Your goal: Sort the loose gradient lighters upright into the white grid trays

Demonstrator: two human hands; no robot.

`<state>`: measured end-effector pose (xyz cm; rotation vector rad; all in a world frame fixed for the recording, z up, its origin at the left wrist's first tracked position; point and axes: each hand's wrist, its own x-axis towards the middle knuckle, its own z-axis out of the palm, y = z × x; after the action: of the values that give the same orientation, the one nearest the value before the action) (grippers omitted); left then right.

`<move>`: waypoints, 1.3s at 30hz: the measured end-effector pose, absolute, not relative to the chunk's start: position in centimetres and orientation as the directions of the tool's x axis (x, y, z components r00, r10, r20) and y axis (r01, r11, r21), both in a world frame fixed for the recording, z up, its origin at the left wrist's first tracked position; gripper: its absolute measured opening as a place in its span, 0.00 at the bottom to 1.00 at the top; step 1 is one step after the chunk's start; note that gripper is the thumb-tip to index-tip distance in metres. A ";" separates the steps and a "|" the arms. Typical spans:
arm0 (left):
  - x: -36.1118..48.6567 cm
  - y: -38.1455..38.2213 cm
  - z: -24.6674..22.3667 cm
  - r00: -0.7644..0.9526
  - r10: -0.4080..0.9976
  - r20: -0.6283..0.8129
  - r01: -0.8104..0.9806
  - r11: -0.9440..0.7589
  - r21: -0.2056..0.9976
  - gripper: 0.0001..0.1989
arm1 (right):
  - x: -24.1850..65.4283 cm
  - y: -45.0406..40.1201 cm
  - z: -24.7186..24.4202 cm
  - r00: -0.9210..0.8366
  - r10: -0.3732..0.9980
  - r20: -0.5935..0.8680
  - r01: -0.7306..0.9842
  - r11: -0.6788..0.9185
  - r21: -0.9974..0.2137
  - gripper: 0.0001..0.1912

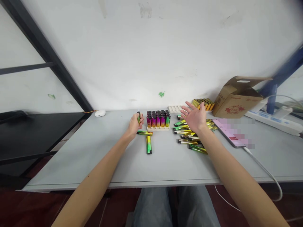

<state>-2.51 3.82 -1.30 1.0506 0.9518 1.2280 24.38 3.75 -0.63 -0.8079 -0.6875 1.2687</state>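
Observation:
My left hand [135,123] is closed around a lighter [139,117] held upright, its top showing above the fingers. Just below that hand lie two loose lighters, one crosswise [145,133] and one pointing toward me [148,145]. To its right, a white rack [158,128] holds rows of upright lighters [158,119] in pink, orange and green. My right hand [194,118] is open, palm up with fingers spread, above a pile of loose green and gold lighters [186,132]. Part of the pile is hidden beneath that hand and forearm.
An empty-looking white holed rack [175,109] and a block of yellow lighters [204,104] stand against the wall. Farther right are an open cardboard box [233,102], a cabled phone [229,132] and a power strip [274,122]. A white case [100,113] sits at the back left.

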 end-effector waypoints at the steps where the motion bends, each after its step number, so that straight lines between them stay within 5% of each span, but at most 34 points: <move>1: -2.5 3.7 -1.3 0.123 0.992 -0.006 -0.257 0.037 0.966 0.06 | 24.4 3.7 -0.6 0.176 0.984 0.000 -0.554 0.099 -0.826 0.33; 25: -3.5 3.1 -0.2 0.369 0.929 -0.030 -0.511 0.230 0.828 0.16 | 24.2 3.6 -0.6 0.154 0.988 0.008 -0.502 0.086 -0.861 0.32; 39: -3.5 3.3 -0.1 0.265 0.963 0.045 -0.605 0.130 0.785 0.15 | 24.0 3.7 -0.7 0.129 0.992 0.012 -0.499 0.075 -0.863 0.34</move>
<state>-3.46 3.26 -0.15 0.7982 0.5521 1.2268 23.95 3.70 -0.73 -0.8410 -0.7536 1.2934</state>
